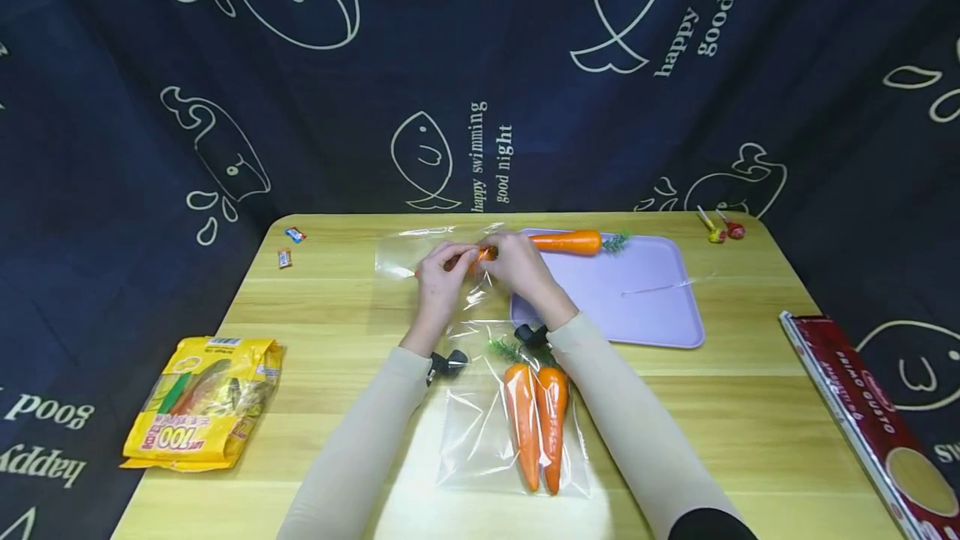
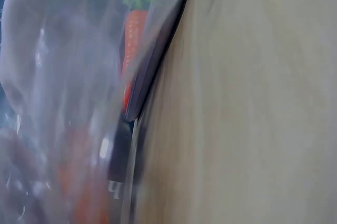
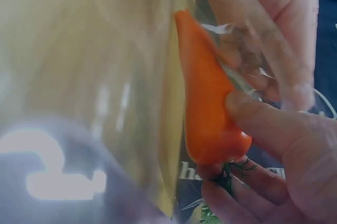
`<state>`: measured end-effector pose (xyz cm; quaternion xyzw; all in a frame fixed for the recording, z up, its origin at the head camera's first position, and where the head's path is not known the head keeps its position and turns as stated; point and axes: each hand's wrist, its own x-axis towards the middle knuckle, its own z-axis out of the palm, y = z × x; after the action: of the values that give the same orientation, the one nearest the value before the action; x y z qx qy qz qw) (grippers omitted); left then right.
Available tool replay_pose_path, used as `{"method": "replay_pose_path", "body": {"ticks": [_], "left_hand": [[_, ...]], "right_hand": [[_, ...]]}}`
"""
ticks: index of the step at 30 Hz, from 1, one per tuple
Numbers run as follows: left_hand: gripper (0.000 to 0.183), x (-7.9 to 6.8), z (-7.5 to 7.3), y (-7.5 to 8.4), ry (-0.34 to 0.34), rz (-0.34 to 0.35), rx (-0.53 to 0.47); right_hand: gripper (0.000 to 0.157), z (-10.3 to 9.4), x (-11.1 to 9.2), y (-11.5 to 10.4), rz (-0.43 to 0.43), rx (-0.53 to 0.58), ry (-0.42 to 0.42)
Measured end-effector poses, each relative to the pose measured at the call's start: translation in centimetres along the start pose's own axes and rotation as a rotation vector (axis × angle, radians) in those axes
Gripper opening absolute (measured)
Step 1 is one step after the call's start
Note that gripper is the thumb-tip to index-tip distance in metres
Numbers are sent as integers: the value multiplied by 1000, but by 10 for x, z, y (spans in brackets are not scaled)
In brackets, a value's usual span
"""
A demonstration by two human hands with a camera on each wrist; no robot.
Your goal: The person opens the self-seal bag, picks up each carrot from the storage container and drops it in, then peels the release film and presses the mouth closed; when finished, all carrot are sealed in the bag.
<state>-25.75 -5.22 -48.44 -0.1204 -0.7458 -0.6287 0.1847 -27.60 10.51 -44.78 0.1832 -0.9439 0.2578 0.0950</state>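
Orange carrot (image 3: 210, 98) lies crosswise, tip leftward — right hand (image 1: 517, 263) gripping its crown, left hand's fingers (image 1: 450, 255) pinching clear bag (image 1: 393, 257).

Carrot (image 1: 568, 242) on tray (image 1: 630, 312); bag (image 1: 471, 448) w/ 2 carrots (image 1: 522, 415) in front; box (image 1: 862, 407) R.

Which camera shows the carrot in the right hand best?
The right wrist view: the carrot is big and mostly in sight there. In the head view, the left hand and right hand hide much of it. The left wrist view seems to show it only as an orange blur behind plastic.
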Motion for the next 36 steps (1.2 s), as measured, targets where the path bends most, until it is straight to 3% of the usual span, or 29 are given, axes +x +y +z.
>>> {"method": "replay_pose_path", "body": {"ticks": [7, 12, 18, 24, 26, 30, 33, 36], "left_hand": [[14, 0, 0, -2, 20, -33, -5], [13, 1, 0, -4, 27, -52, -11], [11, 1, 0, -6, 42, -81, -12], [14, 0, -2, -7, 42, -116, -41], [16, -1, -3, -7, 41, -122, -51], [19, -1, -5, -7, 41, -120, -60], [19, -1, -5, -9, 35, -118, -59], [18, 0, -5, -9, 31, -119, -62]], "right_hand": [[33, 15, 7, 5, 71, 13, -102], [31, 10, 4, 8, 65, 95, -113], [31, -28, -14, 32, 140, 385, 3], [44, -75, -39, 92, 311, 570, 144], [50, -85, -44, 114, 368, 590, 140], [60, -92, -48, 147, 454, 550, 32], [63, -90, -49, 161, 455, 497, -45], [58, -84, -48, 168, 425, 425, -72]]}}
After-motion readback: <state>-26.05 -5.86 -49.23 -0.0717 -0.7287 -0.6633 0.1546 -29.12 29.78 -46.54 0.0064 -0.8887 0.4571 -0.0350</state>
